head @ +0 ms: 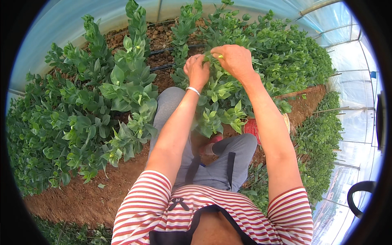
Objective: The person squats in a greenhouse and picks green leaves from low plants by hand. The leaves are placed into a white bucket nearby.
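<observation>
My right hand (234,59) is closed around several thin green stems (256,61), whose ends stick out past its outer edge. A small yellow-green bud (220,56) shows at its fingertips. Close beside it, my left hand (197,69), with a pale bangle (193,90) at the wrist, has its thumb and fingers curled at the top of a leafy shoot (208,57). The fingers partly cover the spot they pinch. Below both hands stands a broad-leaved, budded plant (219,92) that looks like lisianthus.
Dense plants rise at left (82,122) and right (284,55). Black drip pipes (160,67) cross the soil ahead. A red round object (251,128) sits partly hidden behind my right forearm. A bare soil path (88,199) runs at lower left. Plastic greenhouse film (352,82) encloses the beds.
</observation>
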Motion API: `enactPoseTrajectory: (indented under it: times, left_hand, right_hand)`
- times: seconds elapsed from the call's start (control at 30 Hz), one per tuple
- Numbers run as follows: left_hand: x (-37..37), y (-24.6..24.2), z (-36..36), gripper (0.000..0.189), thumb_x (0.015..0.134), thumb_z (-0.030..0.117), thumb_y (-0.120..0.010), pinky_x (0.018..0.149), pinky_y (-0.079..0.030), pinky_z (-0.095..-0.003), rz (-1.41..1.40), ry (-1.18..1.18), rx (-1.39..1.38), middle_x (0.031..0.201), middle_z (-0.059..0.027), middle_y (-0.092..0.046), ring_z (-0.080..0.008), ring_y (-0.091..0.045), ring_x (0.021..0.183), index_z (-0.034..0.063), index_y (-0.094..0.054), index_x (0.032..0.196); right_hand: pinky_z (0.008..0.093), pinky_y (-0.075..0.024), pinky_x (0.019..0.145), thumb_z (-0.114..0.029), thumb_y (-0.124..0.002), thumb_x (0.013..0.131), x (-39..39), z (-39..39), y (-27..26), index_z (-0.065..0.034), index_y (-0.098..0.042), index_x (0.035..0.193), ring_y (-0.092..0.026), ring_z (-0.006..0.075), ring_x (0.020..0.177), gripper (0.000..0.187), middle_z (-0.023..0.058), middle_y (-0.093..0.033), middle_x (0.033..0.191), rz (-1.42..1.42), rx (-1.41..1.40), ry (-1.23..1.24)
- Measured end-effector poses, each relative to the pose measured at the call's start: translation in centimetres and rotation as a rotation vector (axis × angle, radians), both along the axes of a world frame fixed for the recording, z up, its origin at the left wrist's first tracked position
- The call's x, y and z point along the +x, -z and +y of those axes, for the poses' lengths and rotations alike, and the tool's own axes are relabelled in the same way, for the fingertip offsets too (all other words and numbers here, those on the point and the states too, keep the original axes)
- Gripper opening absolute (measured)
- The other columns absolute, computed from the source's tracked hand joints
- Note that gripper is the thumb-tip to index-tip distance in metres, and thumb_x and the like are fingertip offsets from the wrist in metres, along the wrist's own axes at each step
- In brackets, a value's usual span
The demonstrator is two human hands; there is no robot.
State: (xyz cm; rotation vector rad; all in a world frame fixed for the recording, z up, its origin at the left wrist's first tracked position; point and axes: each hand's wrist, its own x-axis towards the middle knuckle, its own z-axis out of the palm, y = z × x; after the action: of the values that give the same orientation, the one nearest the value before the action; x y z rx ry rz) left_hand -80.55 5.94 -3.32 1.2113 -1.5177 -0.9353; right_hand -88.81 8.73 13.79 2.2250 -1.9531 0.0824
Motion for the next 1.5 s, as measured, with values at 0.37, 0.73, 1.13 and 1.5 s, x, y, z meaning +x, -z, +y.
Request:
enactPoseTrajectory:
  times: [0.37,0.73,1.13,1.5]
  left_hand:
    - [0.5,0.7,-1.4,0.033,0.086,0.021,-0.061,0.106,-0.033,-0.0444,0.258,0.071,0.192,0.127,-0.0083,-0.061,-0.0294,-0.051,0.124,0.0158,-0.066,0.118]
    - [0.8,0.8,-1.2,0.028,0.084,0.027,-0.069,0.098,-0.04,-0.0425,0.235,-0.038,0.183,0.117,-0.005,-0.068,-0.027,-0.06,0.111,0.0134,-0.073,0.108]
    - [1.4,0.1,-2.1,0.022,0.089,0.013,-0.063,0.086,-0.045,-0.0395,0.573,-0.155,0.193,0.106,-0.0161,-0.06,-0.0342,-0.059,0.098,0.0006,-0.063,0.107]
    - [1.7,-0.5,-1.4,0.021,0.089,0.013,-0.062,0.084,-0.046,-0.0404,0.483,-0.157,0.179,0.104,-0.0167,-0.06,-0.0353,-0.059,0.097,0.0002,-0.062,0.105]
  right_hand:
    - [0.0385,-0.0538,0.063,-0.028,-0.069,0.088,0.4,0.1,0.4,-0.024,-0.076,0.101,-0.069,0.027,0.077,0.015,0.0042,-0.073,0.087,-0.098,-0.08,0.098]
    - [0.0389,-0.0524,0.059,-0.015,-0.066,0.081,2.2,0.5,1.0,-0.0215,-0.074,0.096,-0.068,0.0264,0.073,0.018,0.0022,-0.069,0.078,0.004,-0.059,-0.181]
    - [0.0211,-0.0194,0.044,-0.029,-0.059,0.098,1.8,3.2,-4.8,-0.0086,-0.055,0.086,-0.027,0.003,0.046,0.024,-0.009,-0.033,0.057,-2.245,0.426,0.132]
    - [0.034,-0.0422,0.057,-0.041,-0.067,0.09,2.4,-0.3,0.7,-0.0012,-0.073,0.091,-0.052,0.0143,0.057,0.04,0.0043,-0.058,0.061,-0.833,0.19,0.476]
